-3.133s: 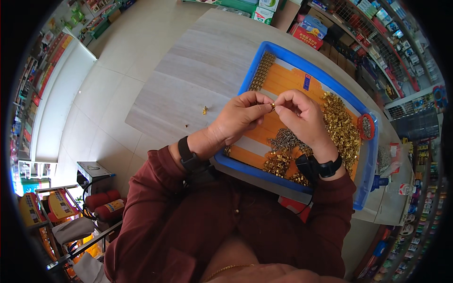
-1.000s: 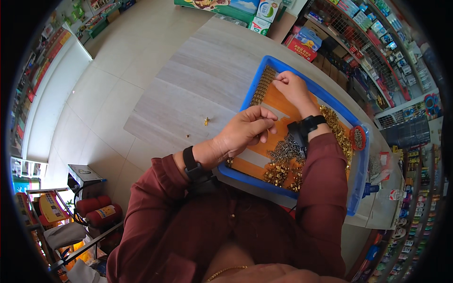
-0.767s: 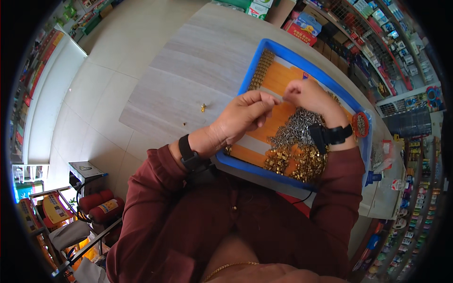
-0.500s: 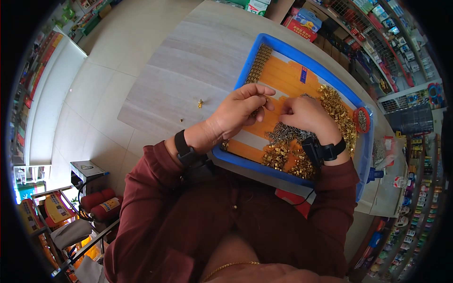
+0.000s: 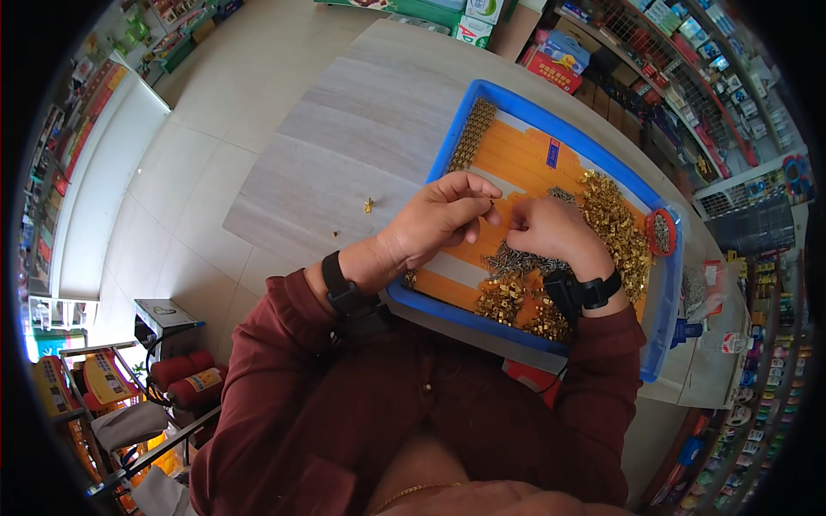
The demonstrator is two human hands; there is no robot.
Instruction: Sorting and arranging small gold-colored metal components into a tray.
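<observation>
I sit at a pale wooden worktop (image 5: 361, 129) in a shop. Left of the blue tray (image 5: 447, 150) the floor is big light tiles (image 5: 172, 198), and far left of it stand shelves of goods (image 5: 52, 172). Two red gas bottles (image 5: 185, 378) lie on the floor, down and left of the tray. On the bare worktop just left of the tray sits one small gold piece (image 5: 368, 205).

The tray has an orange bottom. Along its left end runs a neat row of gold pieces (image 5: 471, 138). My left hand (image 5: 439, 224) is over the middle of the tray, fingers pinched together. Whatever it pinches is too small to see. My right hand (image 5: 551, 232) is just beside it, fingers curled in, so I cannot tell its grip. Under my right hand lies a heap of dark screws (image 5: 516, 258). A big pile of gold pieces (image 5: 615, 228) fills the tray's right side. A small red cup (image 5: 661, 232) stands at its right rim. Right of the tray are more shop shelves (image 5: 723, 103).
</observation>
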